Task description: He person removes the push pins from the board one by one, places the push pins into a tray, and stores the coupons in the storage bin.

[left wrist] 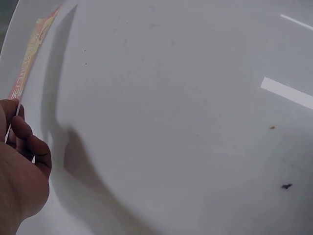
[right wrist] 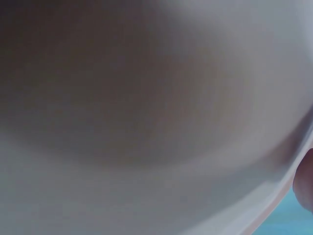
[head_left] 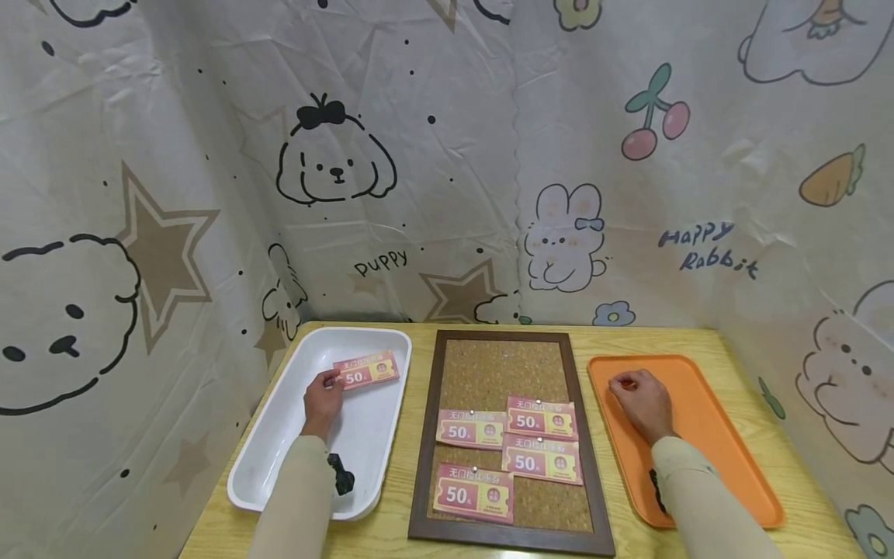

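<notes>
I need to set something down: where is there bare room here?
Bare: the corkboard beyond its four coupons; the orange tray right of the right hand; narrow strips of table either side of the board. Crowded: the board's middle, and the far part of the white tray, where the left hand holds another coupon.

A pale, creased, printed fabric curtain spans nine through three o'clock: brown star at nine, bow-topped puppy between ten and eleven, cherries at two, "Happy Rabbit" lettering near three. A yellowish wood-grain table meets it at six.
</notes>
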The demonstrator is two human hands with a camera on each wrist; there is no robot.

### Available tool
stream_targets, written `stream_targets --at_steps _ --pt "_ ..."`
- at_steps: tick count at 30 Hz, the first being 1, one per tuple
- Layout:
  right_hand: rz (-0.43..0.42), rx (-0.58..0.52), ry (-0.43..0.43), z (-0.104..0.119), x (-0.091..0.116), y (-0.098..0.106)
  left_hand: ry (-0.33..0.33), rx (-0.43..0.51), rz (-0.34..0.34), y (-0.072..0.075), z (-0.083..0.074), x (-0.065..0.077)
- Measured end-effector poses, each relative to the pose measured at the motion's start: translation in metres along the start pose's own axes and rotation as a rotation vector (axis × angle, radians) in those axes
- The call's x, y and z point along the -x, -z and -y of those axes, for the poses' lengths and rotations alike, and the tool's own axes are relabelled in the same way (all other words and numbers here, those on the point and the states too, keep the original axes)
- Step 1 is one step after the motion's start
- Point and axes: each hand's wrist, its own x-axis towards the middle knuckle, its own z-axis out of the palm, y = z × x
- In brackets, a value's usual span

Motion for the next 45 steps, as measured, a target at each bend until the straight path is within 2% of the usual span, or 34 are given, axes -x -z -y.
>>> stream_targets --at_steps 14,25,32,38,42,45 --pt "-0.018 0.048 0.023 -0.007 0.002 0.003 0.038 -0.033 0.022 -0.005 0.006 -0.002" --pt "0.014 0.06 0.014 -0.011 0.0 0.002 -0.002 -0.061 0.034 0.002 0.004 0.006" --pt "0.022 0.06 0.009 -0.007 0.0 0.004 -0.026 -0.046 0.011 0.006 0.003 0.003" --pt "0.023 0.055 0.009 -0.006 0.0 0.004 -0.006 -0.04 0.01 0.01 -0.004 0.006" --pt "0.043 0.067 -0.003 -0.007 -0.001 0.003 -0.002 -0.076 0.027 0.012 -0.008 0.006" --pt "0.066 0.089 0.005 -0.007 0.0 0.003 -0.002 -0.104 0.072 0.015 -0.009 0.004"
